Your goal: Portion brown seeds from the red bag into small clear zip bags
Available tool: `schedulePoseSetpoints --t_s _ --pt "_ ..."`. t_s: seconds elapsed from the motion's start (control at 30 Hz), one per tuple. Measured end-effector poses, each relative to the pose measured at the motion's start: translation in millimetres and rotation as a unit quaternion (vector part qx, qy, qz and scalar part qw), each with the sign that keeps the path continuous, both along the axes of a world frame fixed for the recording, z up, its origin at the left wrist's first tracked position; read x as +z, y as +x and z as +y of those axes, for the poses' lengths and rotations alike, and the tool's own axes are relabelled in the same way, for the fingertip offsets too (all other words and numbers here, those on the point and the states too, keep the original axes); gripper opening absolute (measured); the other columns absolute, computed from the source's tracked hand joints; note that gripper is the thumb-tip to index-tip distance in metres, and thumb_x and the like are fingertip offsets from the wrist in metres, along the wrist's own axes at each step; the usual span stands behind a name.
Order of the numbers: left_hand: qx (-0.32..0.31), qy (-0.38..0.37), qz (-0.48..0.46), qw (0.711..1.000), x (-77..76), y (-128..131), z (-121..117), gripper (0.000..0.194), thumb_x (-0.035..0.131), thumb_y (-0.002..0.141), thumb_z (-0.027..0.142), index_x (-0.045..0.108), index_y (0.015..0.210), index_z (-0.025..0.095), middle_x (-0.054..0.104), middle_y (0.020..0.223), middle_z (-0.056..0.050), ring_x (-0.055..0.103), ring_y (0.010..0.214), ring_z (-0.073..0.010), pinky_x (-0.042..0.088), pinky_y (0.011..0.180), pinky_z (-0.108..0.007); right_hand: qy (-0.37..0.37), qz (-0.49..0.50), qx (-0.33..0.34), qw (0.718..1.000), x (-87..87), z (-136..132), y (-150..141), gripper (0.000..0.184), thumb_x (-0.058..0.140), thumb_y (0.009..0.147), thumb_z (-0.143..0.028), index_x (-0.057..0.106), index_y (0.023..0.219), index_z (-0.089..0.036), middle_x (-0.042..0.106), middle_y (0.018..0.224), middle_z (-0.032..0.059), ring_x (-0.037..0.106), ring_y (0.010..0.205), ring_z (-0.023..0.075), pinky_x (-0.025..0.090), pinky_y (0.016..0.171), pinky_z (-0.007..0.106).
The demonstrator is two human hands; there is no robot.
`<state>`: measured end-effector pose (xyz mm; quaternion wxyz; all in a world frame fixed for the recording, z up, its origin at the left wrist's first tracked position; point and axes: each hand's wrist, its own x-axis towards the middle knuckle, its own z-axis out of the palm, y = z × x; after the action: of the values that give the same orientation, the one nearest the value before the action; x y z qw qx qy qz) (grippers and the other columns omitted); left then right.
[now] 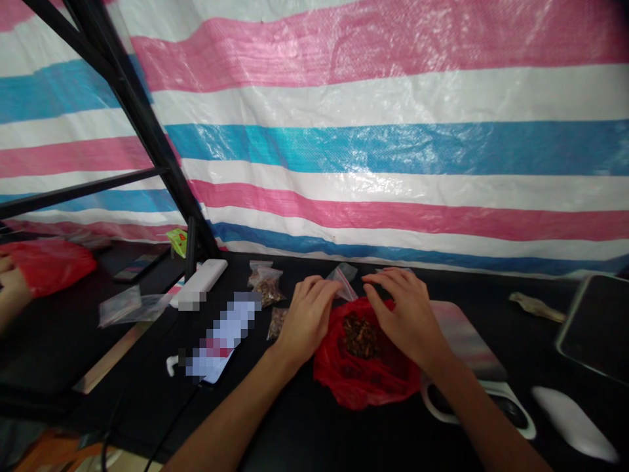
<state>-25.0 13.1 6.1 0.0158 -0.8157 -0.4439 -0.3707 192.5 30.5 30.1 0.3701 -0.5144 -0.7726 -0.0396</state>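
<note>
My left hand (308, 316) and my right hand (403, 314) reach over an open red plastic bag (361, 377) holding dark brown dried bits (361, 335). Between the hands, above the red bag, sits a small clear zip bag (344, 278) with a red seal line; my left fingertips curl on its edge. My right fingers stretch out beside it, and I cannot see whether they touch it. Small filled clear bags (268, 286) lie just left of my left hand, and another one (276, 322) lies by my left wrist.
A digital scale (466, 347) sits under and right of the red bag. There is a white oblong object (572, 423) at front right and a dark tray (597, 328) at far right. A white bar (201, 280), empty clear bags (122, 306), another person's hand (12, 285) and a red bag (49, 262) are at left. A striped tarp (373, 131) hangs behind.
</note>
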Motion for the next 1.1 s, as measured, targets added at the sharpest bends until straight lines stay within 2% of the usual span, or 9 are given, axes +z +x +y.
schedulePoseSetpoints --t_s 0.1,0.2,0.33,0.5,0.6,0.73,0.87,0.97,1.1 --pt "-0.11 0.012 0.007 0.994 2.5 1 -3 0.036 0.047 0.101 0.008 0.057 0.133 0.022 0.069 0.127 -0.008 0.052 0.118 -0.0248 0.047 0.104 -0.042 -0.061 0.01 0.006 0.998 3.8 -5 -6 0.022 0.06 0.098 -0.038 0.079 0.101 -0.029 0.08 0.106 0.0041 0.064 0.114 0.0312 0.039 0.101 0.05" --pt "-0.14 -0.001 0.001 0.99 2.6 3 -4 0.035 0.047 0.101 0.007 0.058 0.131 0.021 0.068 0.123 -0.008 0.053 0.112 -0.0238 0.05 0.102 -0.039 -0.128 0.031 0.038 0.991 7.4 -7 -6 0.02 0.062 0.097 -0.038 0.081 0.097 -0.031 0.081 0.102 0.0009 0.069 0.103 0.0274 0.039 0.099 0.047" --pt "-0.137 -0.022 -0.054 0.989 1.6 6 -4 0.032 0.046 0.097 0.002 0.059 0.119 0.021 0.067 0.114 -0.008 0.056 0.107 -0.0228 0.051 0.096 -0.038 -0.171 0.025 0.05 0.984 9.5 -8 -6 0.018 0.065 0.093 -0.034 0.081 0.1 -0.032 0.082 0.104 -0.0003 0.069 0.101 0.0265 0.036 0.099 0.047" --pt "-0.093 -0.122 -0.14 0.978 -1.2 12 -9 0.037 0.052 0.075 -0.003 0.051 0.102 0.022 0.059 0.1 -0.005 0.057 0.097 -0.0212 0.051 0.085 -0.034 -0.185 -0.002 0.057 0.981 5.8 -11 -10 0.023 0.058 0.095 -0.027 0.081 0.096 -0.032 0.082 0.098 -0.0009 0.069 0.094 0.0249 0.036 0.093 0.045" --pt "-0.049 -0.147 -0.168 0.974 -4.4 15 -9 0.027 0.05 0.081 0.002 0.048 0.098 0.023 0.055 0.094 -0.003 0.056 0.089 -0.0191 0.05 0.079 -0.032 -0.184 -0.015 0.048 0.982 1.5 -13 -12 0.018 0.062 0.095 -0.032 0.079 0.098 -0.032 0.081 0.1 0.0 0.067 0.101 0.0271 0.034 0.094 0.047" --pt "0.023 -0.109 -0.08 0.991 -6.6 15 -6 0.014 0.053 0.088 0.01 0.052 0.095 0.022 0.058 0.098 -0.005 0.055 0.097 -0.0237 0.047 0.086 -0.038 -0.18 -0.035 0.044 0.982 -4.8 -13 -14 0.012 0.065 0.095 -0.036 0.076 0.097 -0.031 0.081 0.098 0.0011 0.065 0.102 0.0285 0.032 0.093 0.048" --pt "0.005 -0.127 -0.038 0.991 -5.2 16 -6 0.007 0.054 0.093 0.016 0.057 0.093 0.022 0.061 0.097 -0.005 0.057 0.096 -0.0231 0.047 0.086 -0.036 -0.174 -0.029 0.056 0.983 -7.5 -13 -16 0.017 0.064 0.093 -0.023 0.073 0.106 -0.031 0.08 0.106 0.0004 0.065 0.103 0.0267 0.031 0.092 0.047" --pt "-0.001 -0.121 -0.064 0.991 -0.8 18 -9 0.006 0.054 0.096 0.02 0.06 0.094 0.021 0.064 0.097 -0.004 0.059 0.094 -0.0215 0.046 0.087 -0.035 -0.163 -0.003 0.071 0.984 -5.0 -14 -19 0.03 0.063 0.093 -0.019 0.069 0.12 -0.032 0.08 0.111 0.0011 0.065 0.109 0.0265 0.031 0.094 0.047" --pt "0.01 -0.167 -0.134 0.977 4.5 20 -11 0.018 0.054 0.1 0.028 0.063 0.086 0.021 0.063 0.081 0.0 0.058 0.075 -0.0165 0.041 0.072 -0.03 -0.121 0.007 0.094 0.988 1.7 -19 -22 0.035 0.064 0.094 -0.02 0.066 0.126 -0.033 0.078 0.118 0.0025 0.064 0.113 0.0263 0.033 0.095 0.046"
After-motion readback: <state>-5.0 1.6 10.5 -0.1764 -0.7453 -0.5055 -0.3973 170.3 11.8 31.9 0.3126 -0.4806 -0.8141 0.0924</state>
